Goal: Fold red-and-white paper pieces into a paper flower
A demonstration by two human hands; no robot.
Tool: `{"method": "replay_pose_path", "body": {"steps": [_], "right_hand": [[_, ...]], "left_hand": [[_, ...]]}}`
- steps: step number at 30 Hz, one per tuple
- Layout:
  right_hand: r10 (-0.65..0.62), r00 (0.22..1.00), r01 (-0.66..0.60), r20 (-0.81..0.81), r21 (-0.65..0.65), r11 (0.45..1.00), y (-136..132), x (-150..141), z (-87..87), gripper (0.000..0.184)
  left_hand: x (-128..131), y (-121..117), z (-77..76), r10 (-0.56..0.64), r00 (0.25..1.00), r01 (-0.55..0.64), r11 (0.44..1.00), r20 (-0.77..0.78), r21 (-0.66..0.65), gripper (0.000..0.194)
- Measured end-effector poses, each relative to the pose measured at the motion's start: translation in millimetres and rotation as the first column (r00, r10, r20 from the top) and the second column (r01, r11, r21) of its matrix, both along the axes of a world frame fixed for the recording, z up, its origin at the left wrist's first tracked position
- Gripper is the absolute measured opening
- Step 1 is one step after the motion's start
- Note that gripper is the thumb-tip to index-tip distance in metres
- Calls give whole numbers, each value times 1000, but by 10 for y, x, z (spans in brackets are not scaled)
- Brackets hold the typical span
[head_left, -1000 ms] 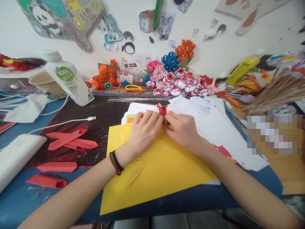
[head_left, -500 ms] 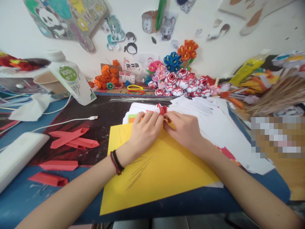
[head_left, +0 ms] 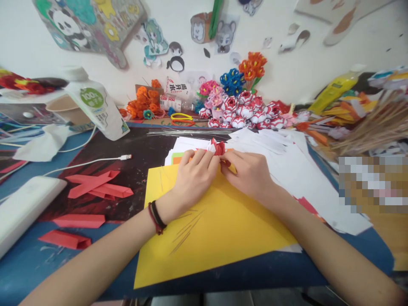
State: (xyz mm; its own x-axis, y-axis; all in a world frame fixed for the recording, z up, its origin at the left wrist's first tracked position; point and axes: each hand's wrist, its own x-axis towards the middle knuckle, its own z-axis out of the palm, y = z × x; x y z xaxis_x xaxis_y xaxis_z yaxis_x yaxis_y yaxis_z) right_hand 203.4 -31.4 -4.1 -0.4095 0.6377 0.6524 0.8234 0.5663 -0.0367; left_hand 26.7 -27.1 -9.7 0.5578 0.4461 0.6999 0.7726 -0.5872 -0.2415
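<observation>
A small red and white folded paper flower (head_left: 218,147) is between my two hands, above the far edge of a yellow sheet (head_left: 219,229). My left hand (head_left: 198,175) is closed on its left side, the back of the hand toward me. From the right, my right hand (head_left: 250,172) pinches the flower's lower edge with thumb and forefinger. My fingers hide the flower's underside. Several thin wires (head_left: 188,231) lie on the yellow sheet. Folded red paper strips (head_left: 95,185) rest on the dark mat to the left.
White paper sheets (head_left: 306,178) spread at the right. Finished red-and-white paper flowers (head_left: 245,111) crowd the back, near yellow-handled scissors (head_left: 181,119). A white bottle (head_left: 98,108), a cable plug (head_left: 126,157) and a white power bank (head_left: 32,208) are on the left.
My hands stay almost in place around the flower. The flower appears turned slightly, with more of its red side showing. The view has shifted a little.
</observation>
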Motion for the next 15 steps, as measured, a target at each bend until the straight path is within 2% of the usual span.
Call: {"method": "replay_pose_path", "body": {"steps": [15], "right_hand": [[88,994,-91,58,51,995,4,46,35,18]], "left_hand": [[10,-43,42,-40,997,44,997,-67,57,16]]}}
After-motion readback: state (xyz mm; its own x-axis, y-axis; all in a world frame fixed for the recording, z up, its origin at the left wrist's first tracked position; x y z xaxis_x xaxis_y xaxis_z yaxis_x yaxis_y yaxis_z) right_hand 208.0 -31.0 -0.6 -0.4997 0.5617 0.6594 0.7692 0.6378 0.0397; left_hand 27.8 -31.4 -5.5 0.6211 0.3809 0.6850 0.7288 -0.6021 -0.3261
